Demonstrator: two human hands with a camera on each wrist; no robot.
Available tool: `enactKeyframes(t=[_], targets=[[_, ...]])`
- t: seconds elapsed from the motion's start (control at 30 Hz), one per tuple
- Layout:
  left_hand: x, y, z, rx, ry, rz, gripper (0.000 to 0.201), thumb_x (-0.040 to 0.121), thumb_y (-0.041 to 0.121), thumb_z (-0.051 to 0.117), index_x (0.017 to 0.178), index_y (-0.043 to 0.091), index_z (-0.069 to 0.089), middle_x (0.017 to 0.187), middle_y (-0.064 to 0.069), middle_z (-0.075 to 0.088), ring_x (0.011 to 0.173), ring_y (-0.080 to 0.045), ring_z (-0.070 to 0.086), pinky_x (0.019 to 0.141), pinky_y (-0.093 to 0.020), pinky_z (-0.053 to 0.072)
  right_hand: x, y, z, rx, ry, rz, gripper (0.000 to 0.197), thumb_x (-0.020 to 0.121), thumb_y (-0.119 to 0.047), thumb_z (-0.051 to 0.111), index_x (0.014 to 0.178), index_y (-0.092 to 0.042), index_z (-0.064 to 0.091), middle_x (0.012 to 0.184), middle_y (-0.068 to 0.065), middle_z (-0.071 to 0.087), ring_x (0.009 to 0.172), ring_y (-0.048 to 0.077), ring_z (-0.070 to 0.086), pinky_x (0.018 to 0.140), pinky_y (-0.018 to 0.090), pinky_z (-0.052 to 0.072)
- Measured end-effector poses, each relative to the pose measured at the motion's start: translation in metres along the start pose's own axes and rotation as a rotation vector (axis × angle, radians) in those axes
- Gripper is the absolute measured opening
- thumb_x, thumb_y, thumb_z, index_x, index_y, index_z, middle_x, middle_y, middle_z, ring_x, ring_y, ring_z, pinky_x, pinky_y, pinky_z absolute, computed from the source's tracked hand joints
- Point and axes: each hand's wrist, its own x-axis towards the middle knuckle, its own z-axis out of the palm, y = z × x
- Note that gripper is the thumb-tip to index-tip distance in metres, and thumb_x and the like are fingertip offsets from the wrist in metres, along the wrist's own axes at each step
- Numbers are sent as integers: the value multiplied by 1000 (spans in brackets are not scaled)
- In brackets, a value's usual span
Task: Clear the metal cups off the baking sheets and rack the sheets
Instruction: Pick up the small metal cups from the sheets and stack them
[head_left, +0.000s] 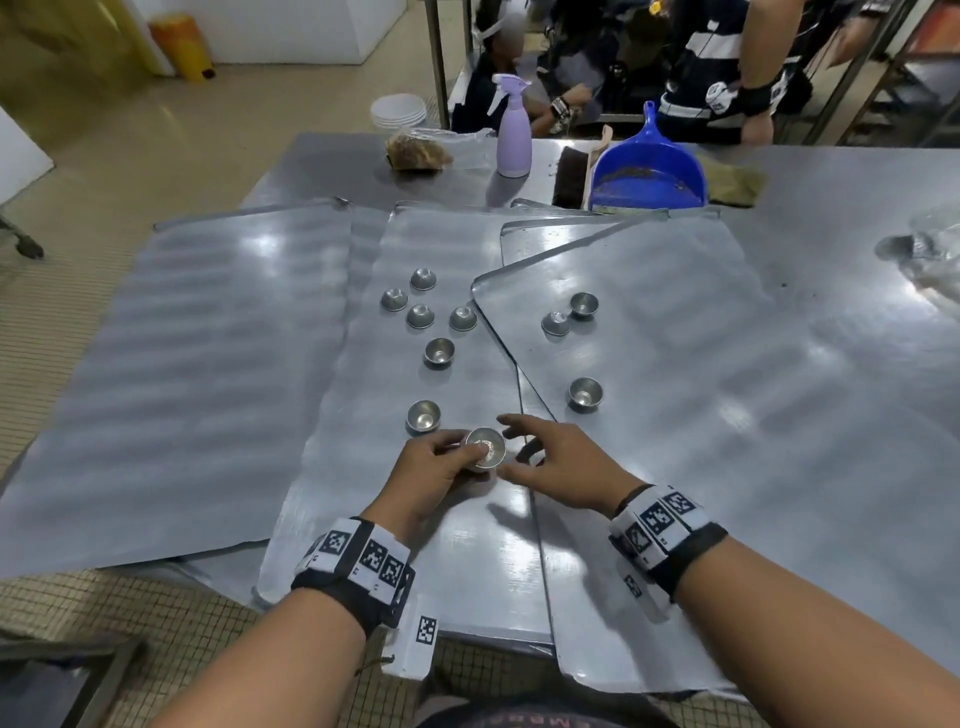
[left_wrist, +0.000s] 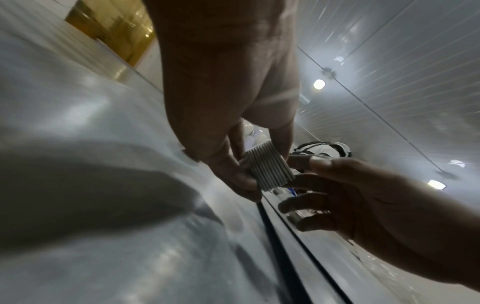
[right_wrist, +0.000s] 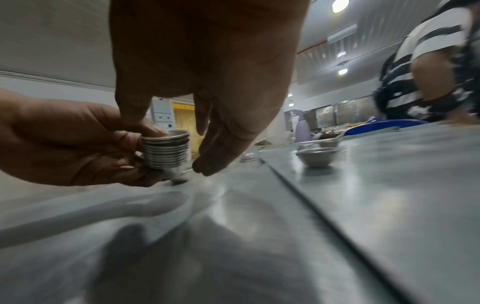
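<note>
Left hand: the left hand (head_left: 434, 465), at lower centre of the head view, has its fingers curled round a nested stack of cups (right_wrist: 166, 151), thumb on the rim, the base just above the sheet.
Right hand: the right hand (head_left: 558, 467) holds nothing; it is spread loosely just beside the stack, fingertips (right_wrist: 207, 164) pointing down near the sheet.
Stack handling: thin metal, so likely light, stiff and slick; the ridged rims give the only bite. I would take it round the side wall with a thumb on top, since a tall nest may tip or shed its lowest cup.
Nearest loose cup: one cup (head_left: 423, 415) sits mouth-up just above and left of the left hand, on the middle sheet (head_left: 363, 467).
Other cups, middle sheet: a cluster (head_left: 421, 301) toward mid-frame, some mouth-down, with one more (head_left: 439, 352) below it; pinch each by the rim.
Cups, right sheet: a touching pair (head_left: 570, 314) and a single cup (head_left: 585, 393) on the right sheet (head_left: 727, 415).
Sheet edges: the right sheet overlaps the middle one, leaving a raised lip right of the hands; a cup slid across could catch there.
Overhang: the sheets' near edges jut past the table (head_left: 857, 208), bottom of frame, so they may tip if pressed.
Open room: the left sheet (head_left: 182, 364) carries no cups; a spray bottle (head_left: 513, 130) and blue dustpan (head_left: 649, 171) crowd the top.
</note>
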Motion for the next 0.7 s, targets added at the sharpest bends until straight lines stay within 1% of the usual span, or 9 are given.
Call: enactKeyframes(t=[0.07, 0.1, 0.17, 0.23, 0.3, 0.4, 0.47, 0.6, 0.7], targets=[[6, 5, 24, 59, -39, -7, 22, 90, 5, 74, 112, 3, 72, 104, -20, 76, 81, -22, 77, 66, -23, 59, -10, 15, -27, -15, 65, 42, 54, 85, -28, 68, 138, -32, 54, 123, -11, 65, 97, 1, 64, 86, 19, 50], [9, 6, 38, 100, -66, -12, 22, 90, 5, 74, 111, 3, 72, 105, -20, 76, 81, -22, 77, 66, -23, 59, -16, 25, -40, -36, 123, 72, 49, 86, -25, 66, 134, -31, 57, 120, -10, 66, 95, 2, 64, 85, 19, 49], [17, 5, 69, 183, -131, -32, 24, 88, 4, 76, 111, 3, 70, 111, -23, 73, 84, -24, 77, 69, -28, 61, -30, 50, -67, -108, 277, 153, 40, 88, -29, 65, 129, -28, 61, 116, -8, 69, 93, 6, 64, 87, 26, 51], [21, 3, 101, 213, -183, -57, 29, 88, 2, 76, 114, -2, 66, 109, -23, 70, 77, -18, 77, 64, -27, 61, -45, 76, -89, -210, 387, 257, 38, 89, -34, 63, 127, -27, 62, 119, -6, 67, 98, 11, 64, 91, 34, 52], [21, -1, 134, 221, -209, -72, 29, 89, -3, 72, 116, -8, 64, 101, -20, 68, 66, -11, 75, 57, -20, 58, -61, 98, -106, -301, 397, 361, 42, 89, -39, 61, 128, -25, 61, 126, -2, 63, 110, 17, 60, 96, 38, 50], [23, -6, 174, 254, -232, -71, 29, 91, -4, 70, 118, -13, 62, 102, -21, 64, 68, -12, 69, 56, -15, 54, -80, 121, -121, -373, 354, 429, 46, 87, -42, 64, 129, -24, 61, 131, 3, 59, 120, 22, 53, 96, 37, 47], [26, -8, 193, 286, -220, -66, 31, 91, -3, 70, 119, -11, 62, 104, -19, 66, 70, -11, 69, 56, -14, 54, -87, 131, -125, -377, 329, 441, 48, 86, -41, 65, 130, -23, 61, 133, 3, 58, 124, 23, 49, 96, 36, 45], [29, -7, 214, 303, -205, -69, 24, 92, 2, 71, 114, -6, 65, 103, -18, 67, 75, -15, 69, 56, -18, 57, -91, 142, -131, -370, 336, 436, 44, 90, -37, 60, 131, -22, 61, 134, 3, 57, 125, 23, 47, 98, 36, 44], [29, -6, 218, 250, -199, -88, 18, 93, 6, 72, 107, -1, 64, 108, -21, 66, 83, -26, 70, 67, -28, 63, -87, 143, -139, -345, 337, 423, 37, 94, -34, 57, 128, -22, 62, 131, 4, 59, 122, 23, 51, 97, 36, 44]])
